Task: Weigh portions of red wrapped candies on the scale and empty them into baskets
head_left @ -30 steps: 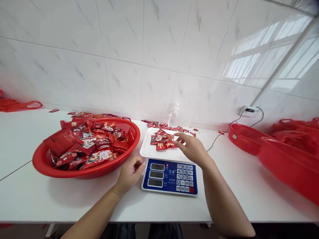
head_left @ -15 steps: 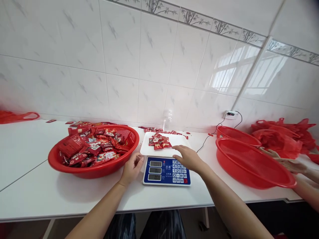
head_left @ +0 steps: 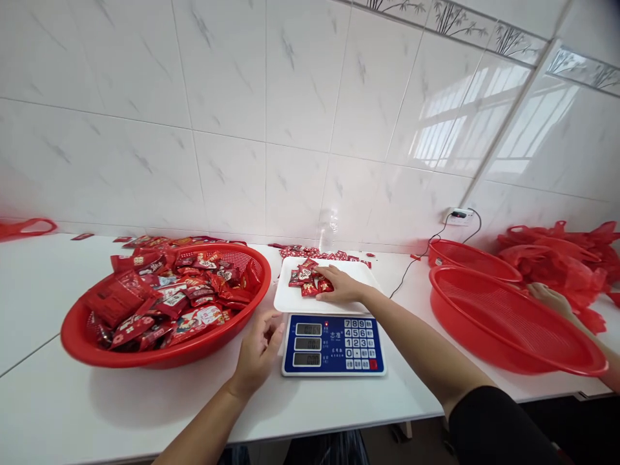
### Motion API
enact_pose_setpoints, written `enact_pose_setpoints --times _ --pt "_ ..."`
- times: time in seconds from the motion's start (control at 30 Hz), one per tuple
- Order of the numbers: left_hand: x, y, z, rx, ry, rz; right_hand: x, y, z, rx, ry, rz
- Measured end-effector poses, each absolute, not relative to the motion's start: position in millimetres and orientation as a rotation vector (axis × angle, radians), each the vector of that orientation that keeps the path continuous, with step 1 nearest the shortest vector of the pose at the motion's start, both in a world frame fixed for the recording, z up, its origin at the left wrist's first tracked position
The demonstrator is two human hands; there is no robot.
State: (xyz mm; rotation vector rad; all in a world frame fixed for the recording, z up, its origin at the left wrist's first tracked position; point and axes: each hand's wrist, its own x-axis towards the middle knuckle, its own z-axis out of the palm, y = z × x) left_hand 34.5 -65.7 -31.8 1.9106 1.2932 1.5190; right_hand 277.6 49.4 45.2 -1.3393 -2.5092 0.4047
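My right hand (head_left: 340, 286) reaches over the white pan of the digital scale (head_left: 334, 345), fingers stretched over a small pile of red snack packets (head_left: 303, 276). Its fingertips touch or nearly touch the packets at the pile's right side. Beside the scale's left edge, my left hand (head_left: 259, 352) hovers near the table, loosely curled, thumb and forefinger apart, with nothing in it. Left of that hand stands a large red basket (head_left: 264, 271) heaped with red packets (head_left: 179, 294). The scale's blue panel has three displays and a keypad.
Loose packets (head_left: 310, 253) lie along the wall behind the scale. Two red baskets (head_left: 513, 349) stand at right, with a co-worker's hand (head_left: 549, 297) beside them and red mesh bags (head_left: 571, 258) behind. A cord (head_left: 411, 261) runs to the wall socket (head_left: 460, 216).
My right hand has moved from the pan's front right edge left and forward onto the packets. My left hand remains by the scale, its thumb now more apart. The view has shifted slightly.
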Motion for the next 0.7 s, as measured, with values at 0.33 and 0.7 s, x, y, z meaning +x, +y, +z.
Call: enact_pose_setpoints --times 0.33,0.7 --pt "36.4 -72.6 -29.0 2.056 1.238 1.479 295.2 34.8 43.8 -1.460 -2.312 0.091" --pt "33.0 -75.0 -27.7 2.092 1.254 1.507 468.0 11.9 70.0 -2.193 -1.574 -0.355"
